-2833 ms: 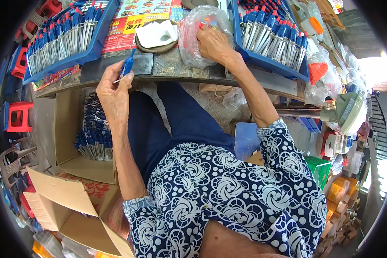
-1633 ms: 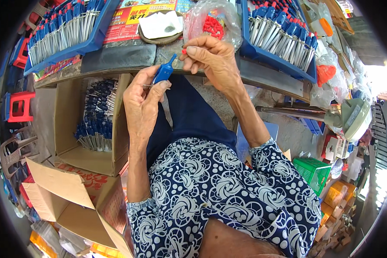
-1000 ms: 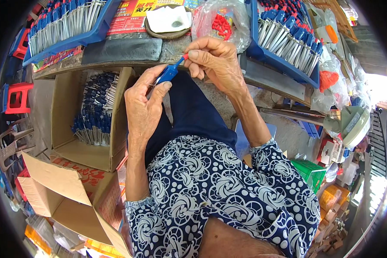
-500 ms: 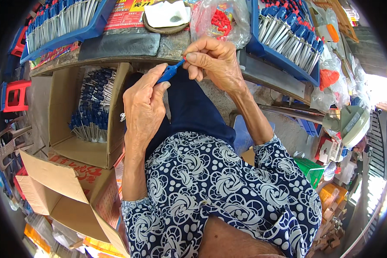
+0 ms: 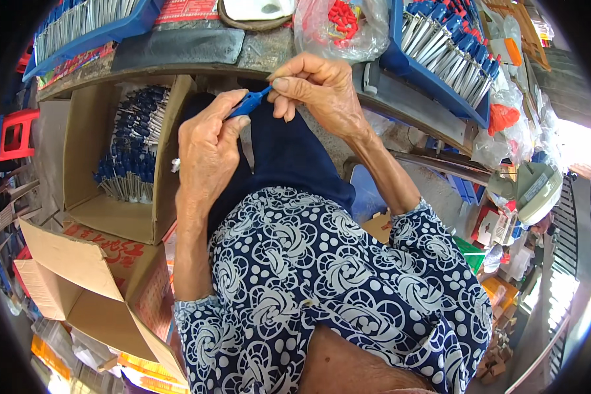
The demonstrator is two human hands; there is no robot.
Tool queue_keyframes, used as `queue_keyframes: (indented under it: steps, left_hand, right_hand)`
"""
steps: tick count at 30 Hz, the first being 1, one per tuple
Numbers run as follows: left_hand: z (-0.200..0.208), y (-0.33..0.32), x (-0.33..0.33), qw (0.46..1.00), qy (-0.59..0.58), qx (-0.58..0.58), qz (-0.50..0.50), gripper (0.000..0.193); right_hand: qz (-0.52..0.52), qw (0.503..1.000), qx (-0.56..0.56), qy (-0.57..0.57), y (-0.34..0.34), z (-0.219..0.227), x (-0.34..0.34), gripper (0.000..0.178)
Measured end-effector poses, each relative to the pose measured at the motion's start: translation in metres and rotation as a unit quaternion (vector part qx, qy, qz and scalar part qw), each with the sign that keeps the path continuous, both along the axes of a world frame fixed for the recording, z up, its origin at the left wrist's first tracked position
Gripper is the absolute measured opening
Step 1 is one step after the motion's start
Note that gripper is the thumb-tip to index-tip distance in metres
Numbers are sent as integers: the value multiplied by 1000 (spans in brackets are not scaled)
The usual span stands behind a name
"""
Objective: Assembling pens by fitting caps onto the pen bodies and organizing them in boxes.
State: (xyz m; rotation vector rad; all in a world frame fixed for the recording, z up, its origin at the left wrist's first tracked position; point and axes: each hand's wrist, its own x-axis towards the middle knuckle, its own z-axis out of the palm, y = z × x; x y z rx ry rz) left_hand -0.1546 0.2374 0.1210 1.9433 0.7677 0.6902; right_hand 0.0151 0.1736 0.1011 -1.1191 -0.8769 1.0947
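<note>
Above my lap, my left hand (image 5: 210, 141) pinches a small blue plastic piece (image 5: 246, 105) between thumb and fingers. The piece has a wide body and a narrow neck pointing up and to the right. My right hand (image 5: 318, 92) is closed at that narrow end, thumb against forefinger, its other fingers curled. The fingertips hide the very end of the neck, so whether anything sits on it cannot be made out. Beyond my right hand, a clear plastic bag (image 5: 373, 36) of small red caps (image 5: 343, 20) lies on the table.
Blue trays (image 5: 111, 38) (image 5: 400, 65) of blue-handled, silver-shafted pieces stand at both sides of the worn table (image 5: 269, 52). Left of my legs, a cardboard box (image 5: 121, 226) holds more such pieces, with another open carton (image 5: 102, 308) nearer. A red stool (image 5: 18, 134) stands far left.
My view has shifted slightly, so the table sits higher. Both hands stay on the blue plastic piece; a red bit seen earlier at my right fingertips no longer shows.
</note>
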Motion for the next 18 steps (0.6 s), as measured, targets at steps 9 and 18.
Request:
queue_keyframes:
  steps: [9,18]
  left_hand:
    - [-6,-3,-35,979,54,-181,-72,25]
    - [-18,-10,-39,982,54,-156,-97,20]
  right_hand:
    - [158,956,-100,226,-24,-22,-10,23]
    - [155,954,-117,229,-34,-31,-18,20]
